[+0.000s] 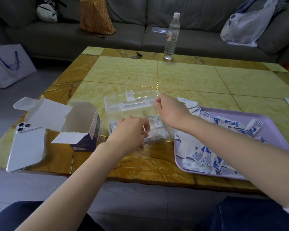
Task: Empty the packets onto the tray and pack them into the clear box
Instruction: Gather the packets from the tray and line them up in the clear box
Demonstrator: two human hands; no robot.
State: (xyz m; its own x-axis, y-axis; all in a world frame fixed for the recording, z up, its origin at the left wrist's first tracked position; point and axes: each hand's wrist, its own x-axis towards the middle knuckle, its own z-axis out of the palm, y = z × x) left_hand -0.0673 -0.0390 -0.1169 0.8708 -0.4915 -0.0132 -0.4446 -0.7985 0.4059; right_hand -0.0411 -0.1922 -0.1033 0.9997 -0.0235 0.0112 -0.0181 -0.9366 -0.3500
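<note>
The clear box (160, 135) stands on the table between my hands, with several white packets (155, 121) inside. Its clear lid (132, 100) is raised at the back. My right hand (170, 110) pinches the lid's right corner. My left hand (132, 130) grips the box's front left edge, fingers curled over the rim. To the right lies the lilac tray (274, 129), holding several blue and white packets (205, 155).
An opened cardboard carton (80, 125) stands left of the box, and a white phone (27, 145) lies further left. A water bottle (171, 37) and keys (137, 55) are at the far table edge. Beyond it are a grey sofa, bags and a paper bag (8, 65).
</note>
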